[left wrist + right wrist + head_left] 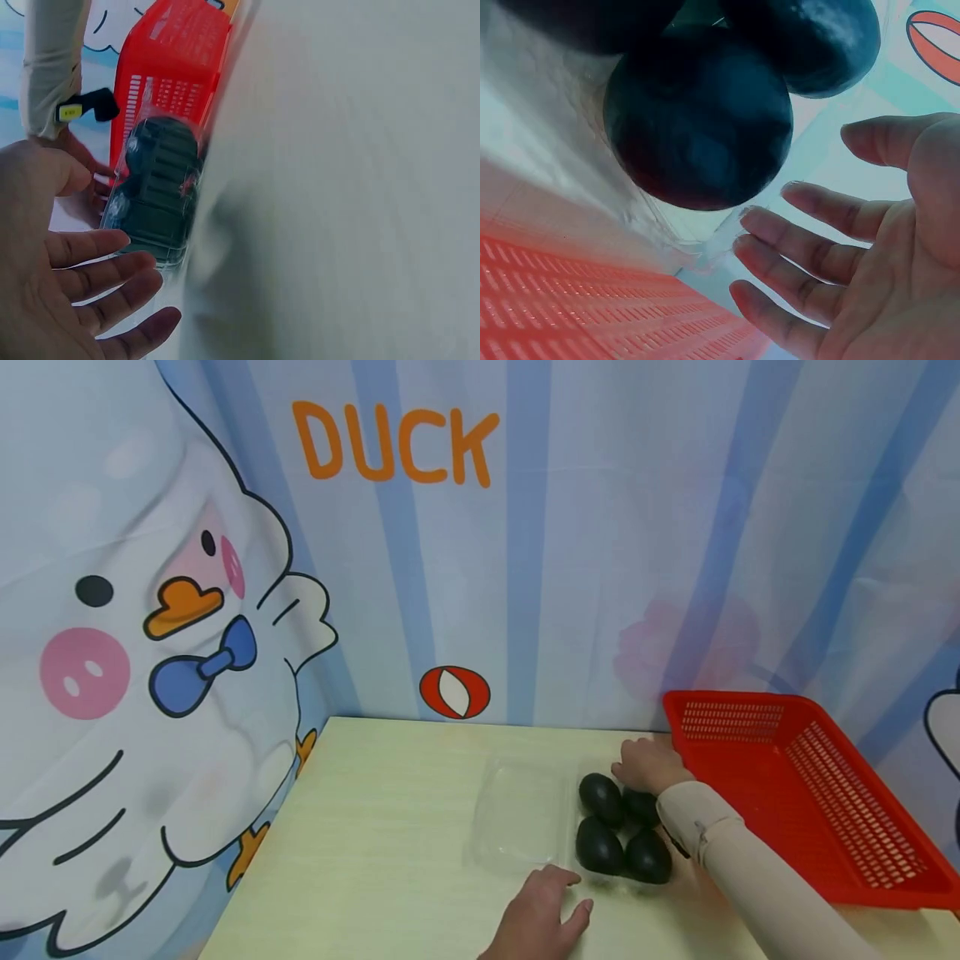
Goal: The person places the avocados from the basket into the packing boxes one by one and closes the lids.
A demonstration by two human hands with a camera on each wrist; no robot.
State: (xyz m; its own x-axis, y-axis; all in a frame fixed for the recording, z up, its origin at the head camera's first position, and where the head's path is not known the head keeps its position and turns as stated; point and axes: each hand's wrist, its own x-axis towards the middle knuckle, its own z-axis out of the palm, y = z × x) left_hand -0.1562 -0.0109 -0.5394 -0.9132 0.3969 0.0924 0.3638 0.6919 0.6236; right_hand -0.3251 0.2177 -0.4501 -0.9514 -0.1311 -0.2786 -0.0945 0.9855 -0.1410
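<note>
Several dark avocados point(600, 846) sit in the base of a clear plastic clamshell box point(174, 256), whose transparent lid point(517, 814) lies folded out flat to the left. My right hand point(651, 766) is over the far right avocado and partly covers it; in the right wrist view its fingers point(810, 255) are spread beside a rounded avocado point(697, 127), with nothing gripped. At the near side of the box, my left hand point(542, 917) hovers with loosely extended fingers point(112, 277) and holds nothing. Whether either hand touches the box I cannot tell.
A red perforated plastic basket point(780, 793) stands at the right, close beside the box and my right forearm. The pale wooden table point(375, 835) ends at a cloth backdrop point(585, 568) printed with a duck and blue stripes.
</note>
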